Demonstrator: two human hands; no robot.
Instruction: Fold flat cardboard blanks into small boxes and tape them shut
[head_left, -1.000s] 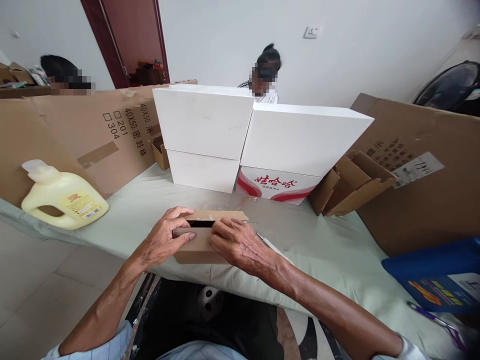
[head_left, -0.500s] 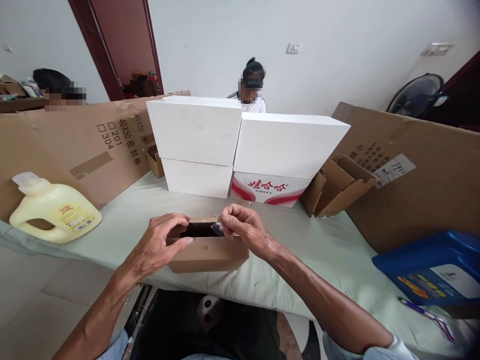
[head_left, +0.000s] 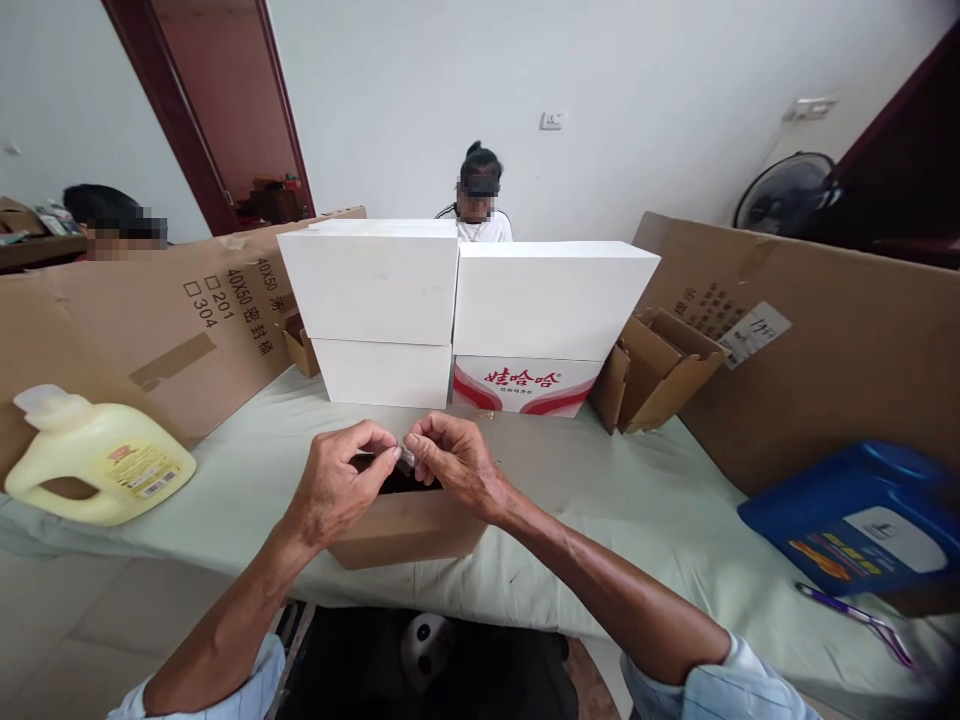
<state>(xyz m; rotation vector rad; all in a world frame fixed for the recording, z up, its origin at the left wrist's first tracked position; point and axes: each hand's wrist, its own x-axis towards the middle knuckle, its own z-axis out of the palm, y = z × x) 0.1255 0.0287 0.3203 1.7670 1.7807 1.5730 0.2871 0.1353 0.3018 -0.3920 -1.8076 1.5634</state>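
Between my two hands is a small clear plastic packet [head_left: 406,456], its contents too small to make out. My left hand [head_left: 341,475] pinches the packet's left edge between thumb and forefinger. On the other side my right hand [head_left: 454,462] grips it with closed fingers. Both hands are just above an open brown cardboard box [head_left: 409,528] that stands near the table's front edge. The box's inside is dark, and my hands cover part of its opening.
White boxes [head_left: 367,290] are stacked ahead, above a red-printed carton [head_left: 525,385]. Large cardboard panels [head_left: 810,340] flank the table. A yellow jug [head_left: 105,460] stands left; a blue container [head_left: 855,520] and a purple-handled tool [head_left: 847,612] lie right. A person [head_left: 484,200] sits behind the boxes.
My left hand has left the box's rim and now pinches the packet. My right hand has brought the packet left and up to it. The view has shifted slightly.
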